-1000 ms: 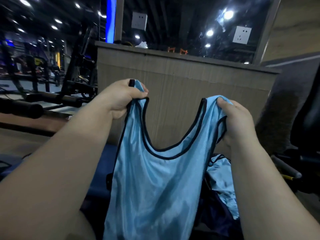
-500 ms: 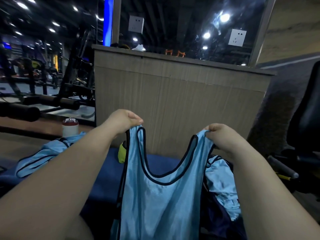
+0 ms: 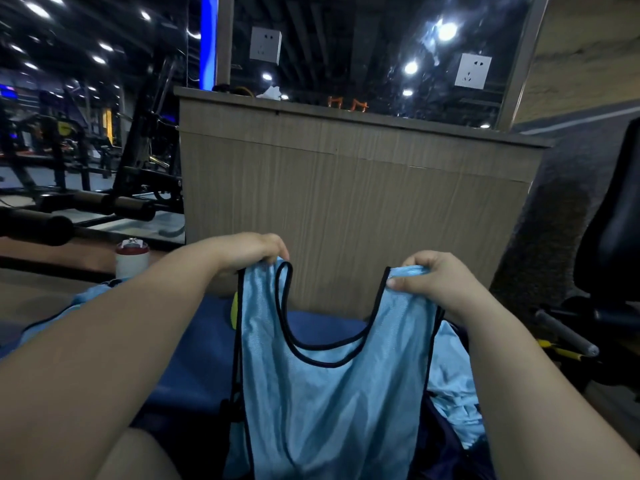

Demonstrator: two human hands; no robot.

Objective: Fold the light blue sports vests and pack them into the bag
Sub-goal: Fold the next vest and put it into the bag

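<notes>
From the head camera, the left hand [image 3: 252, 251] at 11 o'clock and the right hand [image 3: 441, 282] at 1 o'clock are apart. Each pinches one shoulder strap of the vest [image 3: 332, 393], which hangs at 6 o'clock over a blue mat [image 3: 194, 358].

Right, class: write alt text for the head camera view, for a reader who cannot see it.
A person's left hand and right hand each grip a shoulder strap of a light blue sports vest with black trim, holding it up over a blue mat. Another light blue vest lies crumpled to its right, before a wooden counter in a dim gym.
</notes>
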